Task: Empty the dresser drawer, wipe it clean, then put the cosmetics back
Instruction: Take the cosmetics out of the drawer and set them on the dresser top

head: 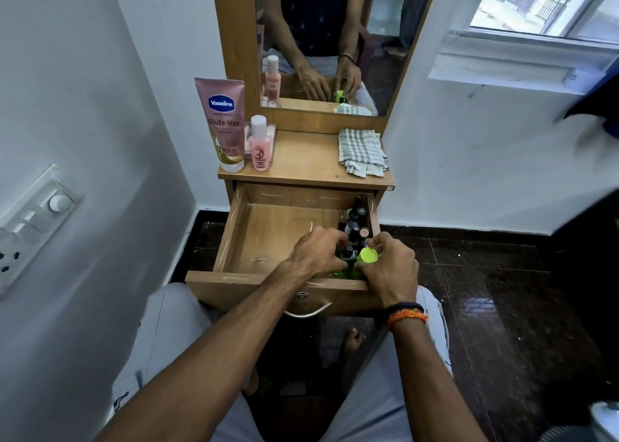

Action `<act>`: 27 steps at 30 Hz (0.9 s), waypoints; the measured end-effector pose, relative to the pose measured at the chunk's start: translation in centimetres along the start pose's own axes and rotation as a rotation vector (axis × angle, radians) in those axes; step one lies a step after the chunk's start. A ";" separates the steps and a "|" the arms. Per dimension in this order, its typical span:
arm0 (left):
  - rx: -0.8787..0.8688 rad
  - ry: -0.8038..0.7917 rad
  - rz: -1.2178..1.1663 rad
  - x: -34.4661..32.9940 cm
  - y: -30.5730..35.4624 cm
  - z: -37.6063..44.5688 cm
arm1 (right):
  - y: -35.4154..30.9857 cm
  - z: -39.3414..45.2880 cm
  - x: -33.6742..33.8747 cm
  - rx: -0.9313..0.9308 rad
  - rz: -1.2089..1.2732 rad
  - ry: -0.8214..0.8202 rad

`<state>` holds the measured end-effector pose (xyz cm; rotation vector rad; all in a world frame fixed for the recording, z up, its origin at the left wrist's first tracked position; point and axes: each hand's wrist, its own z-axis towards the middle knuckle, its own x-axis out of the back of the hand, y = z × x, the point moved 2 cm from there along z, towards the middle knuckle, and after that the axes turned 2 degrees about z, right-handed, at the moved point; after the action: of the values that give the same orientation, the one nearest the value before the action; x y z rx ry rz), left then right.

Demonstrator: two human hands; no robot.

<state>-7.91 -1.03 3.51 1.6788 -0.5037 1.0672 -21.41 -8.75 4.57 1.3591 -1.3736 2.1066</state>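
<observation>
In the scratched wooden drawer (pixel 234 234), my left hand (pixel 315 252) and right hand (pixel 390 271) curl around glossy green bottles (pixel 366 256).

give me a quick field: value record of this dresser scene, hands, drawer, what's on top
drawer: pulled open, left part bare wood
drawer contents: small dark bottles clustered along right side
left hand: in drawer, fingers curled at the bottles
right hand: grip on green-capped bottle
dresser top: Vaseline tube and pink bottle at left, checked cloth at right
mirror: reflects both hands
</observation>
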 end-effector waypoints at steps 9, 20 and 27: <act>-0.031 0.036 -0.004 1.5 -0.8 -0.9 | -0.4 -0.5 0.2 0.036 0.039 0.027; -0.026 0.211 -0.055 5.7 -3.3 -1.5 | -2.7 0.6 2.4 0.086 0.181 0.084; -0.028 0.283 -0.078 8.0 -3.4 -0.2 | -5.0 3.0 3.6 0.148 0.285 0.090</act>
<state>-1.32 1.76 8.38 1.4794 -0.2668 1.2106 -18.35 -9.60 10.64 1.1596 -1.4747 2.4646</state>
